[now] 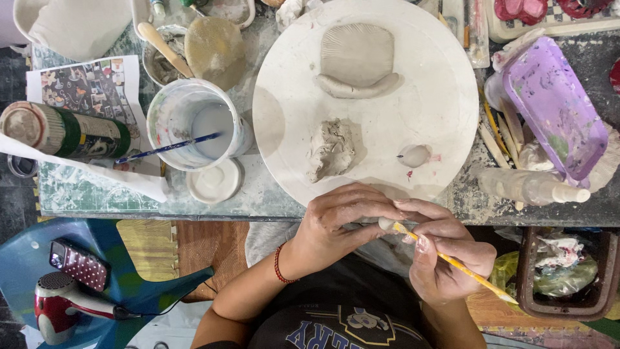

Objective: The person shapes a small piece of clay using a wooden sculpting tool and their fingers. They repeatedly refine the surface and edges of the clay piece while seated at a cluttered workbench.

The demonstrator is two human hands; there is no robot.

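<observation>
Your left hand (339, 223) pinches a small clay piece (385, 223) — your right hand (445, 255) grips a yellow tool (458, 264) against it, just off the round board's (284, 155) near edge.

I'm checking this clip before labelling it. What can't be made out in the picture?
- Small clay piece, head view: mostly covered by the left hand and right hand; its shape is unclear.
- Yellow tool: its working tip is too small to read.
- White cup: how deep the blue brush sits in the liquid.
- Red items: cut by the top edge.
</observation>
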